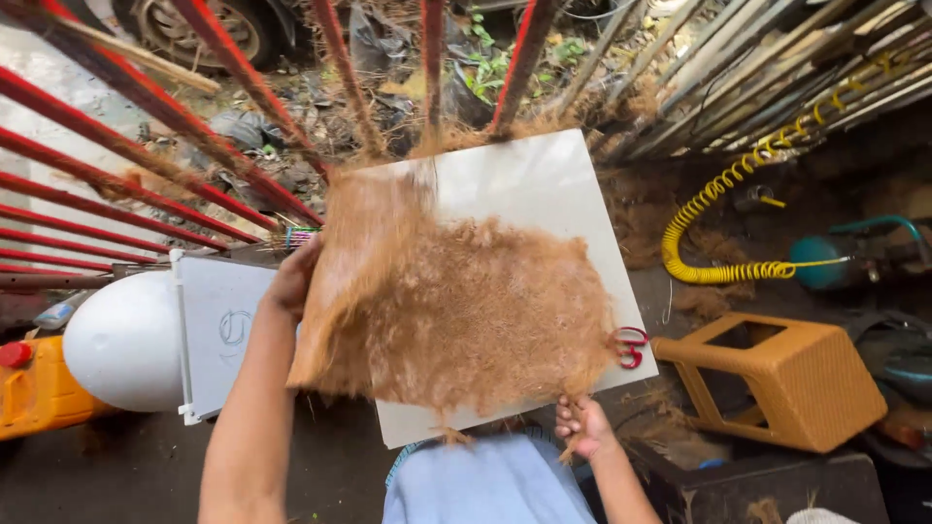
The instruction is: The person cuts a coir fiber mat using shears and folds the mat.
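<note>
You are looking down at a mat of brown coconut fibre (456, 311) spread over a pale, smooth board (544, 184) that rests across your lap, above your light blue clothing (490, 485).

Your left hand (294, 279) is closed on the mat's left edge and lifts it, so that side stands up in a loose flap while the rest lies flat on the board. Your right hand (582, 427) is at the near right corner, fingers pinched on a tuft of strands at the mat's lower edge.

The mat looks light, soft and springy, more a tangled fleece than a sheet. It is hairy and rough, ragged at every edge, with loose wisps hanging off. It probably tears or sheds if pulled by a thin tuft, so the thicker body just inside the edge looks like the safer place to take hold, with both hands well apart. It bends freely and will sag where unsupported. The board under it seems stiff, flat and slick.

Red-handled scissors (630, 346) lie on the board's right edge, just beside the mat.

To your right stand a woven orange plastic stool (786, 383) and a coiled yellow hose (718, 233). To your left are a white rounded tank (121, 340), a pale grey panel (225, 335) and an orange container (39, 388). Red metal bars (146, 107) fan out ahead, fibres clinging to them, over littered ground.
</note>
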